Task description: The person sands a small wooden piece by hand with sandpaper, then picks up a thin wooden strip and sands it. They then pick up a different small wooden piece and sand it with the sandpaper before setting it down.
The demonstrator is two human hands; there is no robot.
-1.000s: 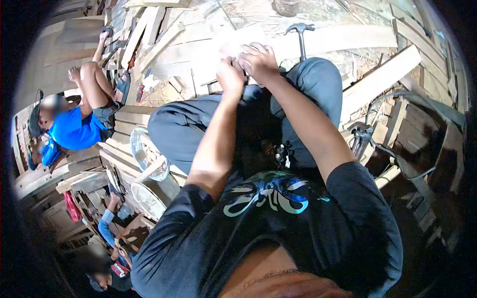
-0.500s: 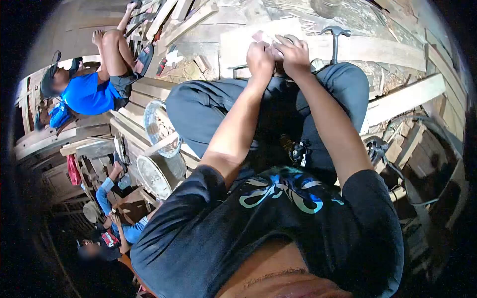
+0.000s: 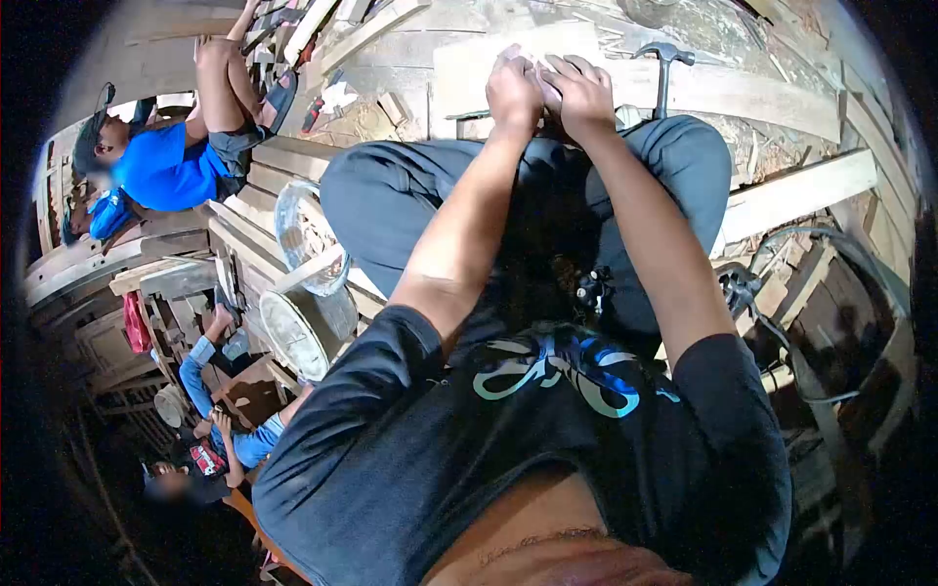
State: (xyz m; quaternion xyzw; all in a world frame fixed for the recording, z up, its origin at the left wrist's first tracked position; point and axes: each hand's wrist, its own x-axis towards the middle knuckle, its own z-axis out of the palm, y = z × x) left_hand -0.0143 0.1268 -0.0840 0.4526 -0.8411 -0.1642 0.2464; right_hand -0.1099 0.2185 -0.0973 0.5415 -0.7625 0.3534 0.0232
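Observation:
My left hand (image 3: 514,95) and my right hand (image 3: 580,94) are close together over a pale wooden board (image 3: 459,78), in front of my crossed legs. Both are closed on a small pinkish piece (image 3: 551,96), mostly covered by the fingers; its kind cannot be made out. The left fingers curl around its left side, while the right fingers bend over the other. A claw hammer (image 3: 663,78) lies to the right of my right hand, its head pointing away from me.
A long plank (image 3: 752,98) extends rightward. Left of my knee stand a clear tub (image 3: 293,230) and a pale bucket (image 3: 293,332). A power tool with a cable (image 3: 740,286) lies right. One person in a blue shirt (image 3: 171,171) and another person (image 3: 244,444) sit left.
Both hands have stayed together, shifting slightly; less of the pinkish piece shows beyond the fingers. The right fingers are bent more closely over it. The view has tilted a little.

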